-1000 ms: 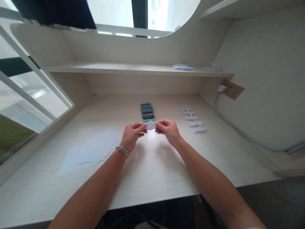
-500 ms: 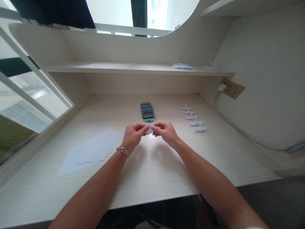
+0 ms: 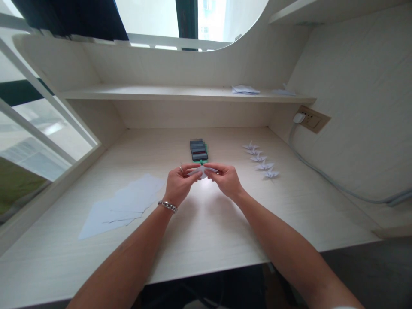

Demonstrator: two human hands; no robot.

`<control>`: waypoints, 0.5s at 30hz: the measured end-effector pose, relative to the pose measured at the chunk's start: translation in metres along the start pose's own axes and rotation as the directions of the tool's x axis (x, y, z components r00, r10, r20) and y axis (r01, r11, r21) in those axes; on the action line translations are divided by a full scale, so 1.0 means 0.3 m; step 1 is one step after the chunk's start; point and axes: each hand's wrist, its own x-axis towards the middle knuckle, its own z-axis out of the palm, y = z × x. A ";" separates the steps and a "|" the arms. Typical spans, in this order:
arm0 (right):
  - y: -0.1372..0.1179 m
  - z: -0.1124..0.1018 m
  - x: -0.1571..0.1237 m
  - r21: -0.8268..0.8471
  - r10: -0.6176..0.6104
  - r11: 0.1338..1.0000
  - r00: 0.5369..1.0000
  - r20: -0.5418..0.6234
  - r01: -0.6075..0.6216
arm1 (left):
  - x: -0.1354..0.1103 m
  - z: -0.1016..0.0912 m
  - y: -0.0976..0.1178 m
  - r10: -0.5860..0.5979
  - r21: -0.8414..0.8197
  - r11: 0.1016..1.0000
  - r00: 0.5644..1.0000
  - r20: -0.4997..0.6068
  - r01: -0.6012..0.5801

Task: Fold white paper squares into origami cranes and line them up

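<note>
A small folded piece of white paper (image 3: 202, 171) is held between both my hands above the middle of the desk. My left hand (image 3: 179, 183), with a ring and a chain bracelet, pinches its left side. The fingers of my right hand (image 3: 226, 179) pinch its right side. Most of the paper is hidden by my fingertips. Just behind my hands lies a phone (image 3: 198, 151) in a green case.
Several loose white sheets (image 3: 124, 204) lie on the desk (image 3: 209, 231) at the left. A row of several folded paper cranes (image 3: 261, 160) stands at the right. A cable (image 3: 325, 174) runs from a wall socket (image 3: 309, 119). Papers (image 3: 245, 89) lie on the shelf.
My hands came closer together around the paper, and the fold now shows thin pointed flaps between my fingertips instead of a wider flat face.
</note>
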 end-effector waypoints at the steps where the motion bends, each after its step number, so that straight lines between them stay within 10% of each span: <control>1: 0.003 0.001 -0.001 -0.008 -0.021 1.000 1.000 -0.006 0.021 | 0.000 0.000 0.000 0.010 -0.002 1.000 1.000 -0.006 -0.010; 15: 0.021 0.007 0.010 0.156 -0.013 0.988 1.000 0.020 0.009 | 0.002 -0.003 -0.002 0.049 0.017 0.999 0.999 0.020 -0.050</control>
